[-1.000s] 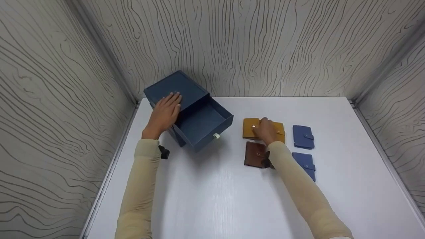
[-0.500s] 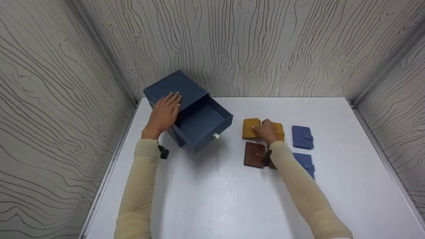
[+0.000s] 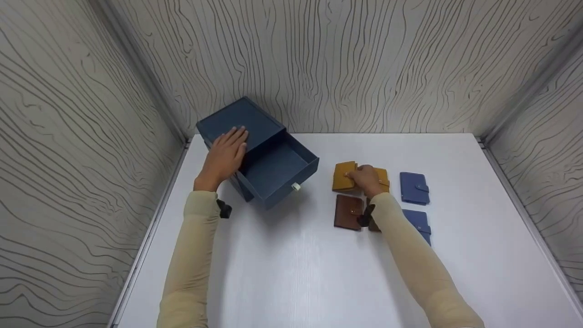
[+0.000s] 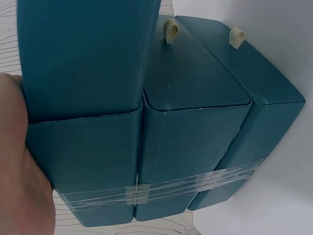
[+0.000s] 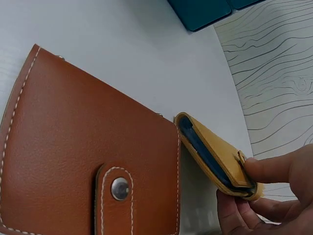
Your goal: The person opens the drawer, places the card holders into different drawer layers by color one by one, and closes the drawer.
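My left hand (image 3: 223, 157) rests on the top of a dark blue drawer box (image 3: 248, 118), fingers spread. Its top drawer (image 3: 291, 193) is pulled out, with a pale pull tab at the front. My right hand (image 3: 366, 180) pinches the left yellow wallet (image 3: 344, 176) at its snap-strap edge. In the right wrist view the thumb lies on one face of this wallet (image 5: 220, 152) and fingers are under the other; it is tilted up. Another yellow wallet (image 3: 383, 175) lies just right of that hand, partly hidden by it.
A brown wallet (image 3: 348, 212) lies nearer the front; a second brown one (image 3: 373, 226) is mostly hidden under the right wrist. Two blue wallets (image 3: 414, 188) are at the right. Two closed lower drawers (image 4: 195, 68) sit beneath the pulled-out one. Patterned walls (image 3: 300, 64) enclose the white table.
The left yellow wallet has tilted up in the right hand's pinch, coming away from the other yellow one. The left hand stays on the box.
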A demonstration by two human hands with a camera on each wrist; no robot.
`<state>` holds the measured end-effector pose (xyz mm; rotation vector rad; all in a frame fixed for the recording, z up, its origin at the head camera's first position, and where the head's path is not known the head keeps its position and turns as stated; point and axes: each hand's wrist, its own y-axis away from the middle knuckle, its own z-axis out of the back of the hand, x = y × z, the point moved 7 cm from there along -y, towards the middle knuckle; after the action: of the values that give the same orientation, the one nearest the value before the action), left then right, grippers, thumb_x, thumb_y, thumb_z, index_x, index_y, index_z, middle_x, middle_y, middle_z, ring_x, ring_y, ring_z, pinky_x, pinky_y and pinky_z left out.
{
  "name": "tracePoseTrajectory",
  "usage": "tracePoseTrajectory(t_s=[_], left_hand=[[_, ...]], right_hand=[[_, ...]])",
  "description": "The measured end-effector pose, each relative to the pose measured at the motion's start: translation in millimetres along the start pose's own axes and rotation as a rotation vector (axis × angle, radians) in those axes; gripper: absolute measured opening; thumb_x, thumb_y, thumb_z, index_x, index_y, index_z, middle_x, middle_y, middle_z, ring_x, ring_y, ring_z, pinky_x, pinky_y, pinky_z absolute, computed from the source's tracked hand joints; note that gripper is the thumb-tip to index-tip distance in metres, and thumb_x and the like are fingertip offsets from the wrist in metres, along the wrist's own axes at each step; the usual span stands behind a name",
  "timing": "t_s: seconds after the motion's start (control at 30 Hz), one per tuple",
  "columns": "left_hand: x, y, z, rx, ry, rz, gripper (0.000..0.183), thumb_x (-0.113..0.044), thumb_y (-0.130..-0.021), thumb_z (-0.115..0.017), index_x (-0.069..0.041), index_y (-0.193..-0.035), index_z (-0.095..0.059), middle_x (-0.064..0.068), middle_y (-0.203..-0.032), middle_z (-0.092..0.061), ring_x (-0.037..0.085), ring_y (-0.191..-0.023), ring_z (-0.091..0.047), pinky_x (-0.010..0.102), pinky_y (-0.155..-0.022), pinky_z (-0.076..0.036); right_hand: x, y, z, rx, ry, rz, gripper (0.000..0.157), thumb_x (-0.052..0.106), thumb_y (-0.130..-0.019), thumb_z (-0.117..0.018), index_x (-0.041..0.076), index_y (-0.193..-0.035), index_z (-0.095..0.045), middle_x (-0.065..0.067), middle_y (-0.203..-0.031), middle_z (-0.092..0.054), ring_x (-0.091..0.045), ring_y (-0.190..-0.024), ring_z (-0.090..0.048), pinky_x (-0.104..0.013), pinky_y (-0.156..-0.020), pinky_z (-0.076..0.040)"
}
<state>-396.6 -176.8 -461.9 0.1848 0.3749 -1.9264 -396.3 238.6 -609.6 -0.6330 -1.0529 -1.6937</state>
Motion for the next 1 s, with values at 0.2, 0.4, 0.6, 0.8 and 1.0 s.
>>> tracePoseTrajectory(t_s=[0.2, 0.4, 0.6, 0.8, 1.0], left_hand=[[0.3, -0.5, 0.9, -0.002, -0.005, 0.003, 0.055, -0.038, -0.118, -0.029, -0.014, -0.168, -0.035, 0.005, -0.176, -0.031, 0.028, -0.166, -0.024, 0.051, -0.137, -0.015], [1.5, -1.3, -0.6, -0.001, -0.011, 0.003, 0.056, -0.038, -0.118, -0.028, -0.014, -0.168, -0.035, 0.004, -0.176, -0.031, 0.028, -0.166, -0.023, 0.051, -0.137, -0.015], [-0.8, -1.2, 0.1, -0.008, -0.007, 0.001, 0.055, -0.037, -0.118, -0.029, -0.013, -0.167, -0.037, 0.005, -0.175, -0.032, 0.028, -0.166, -0.025, 0.051, -0.137, -0.016], [-2.2, -0.6, 1.5, -0.010, -0.004, 0.002, 0.055, -0.037, -0.118, -0.029, -0.012, -0.167, -0.037, 0.006, -0.175, -0.033, 0.028, -0.166, -0.025, 0.051, -0.137, -0.016], [-1.0, 0.0, 1.3, -0.011, -0.008, 0.001, 0.055, -0.037, -0.118, -0.028, -0.013, -0.167, -0.037, 0.005, -0.175, -0.033, 0.028, -0.165, -0.025, 0.052, -0.137, -0.016]], right_hand=[[0, 1, 0.9, -0.001, -0.018, -0.039, 0.065, 0.026, -0.105, -0.061, -0.011, -0.156, -0.043, -0.028, -0.148, -0.056, -0.035, -0.127, -0.057, -0.052, -0.111, -0.053], [1, 2, 3.5, -0.011, -0.004, -0.066, 0.061, 0.027, -0.105, -0.063, -0.012, -0.150, -0.049, -0.027, -0.144, -0.059, -0.032, -0.122, -0.059, -0.045, -0.101, -0.056], [2, 3, 5.3, -0.031, -0.010, -0.039, 0.055, 0.026, -0.103, -0.062, -0.011, -0.145, -0.056, -0.025, -0.138, -0.062, -0.030, -0.114, -0.059, -0.040, -0.095, -0.055], [3, 5, 7.9, -0.031, -0.047, -0.040, 0.058, 0.028, -0.104, -0.061, -0.008, -0.149, -0.053, -0.024, -0.142, -0.061, -0.032, -0.121, -0.059, -0.044, -0.102, -0.054], [4, 6, 10.0, 0.008, -0.085, -0.060, 0.065, 0.031, -0.105, -0.059, -0.006, -0.157, -0.045, -0.024, -0.149, -0.057, -0.036, -0.130, -0.057, -0.053, -0.111, -0.053]])
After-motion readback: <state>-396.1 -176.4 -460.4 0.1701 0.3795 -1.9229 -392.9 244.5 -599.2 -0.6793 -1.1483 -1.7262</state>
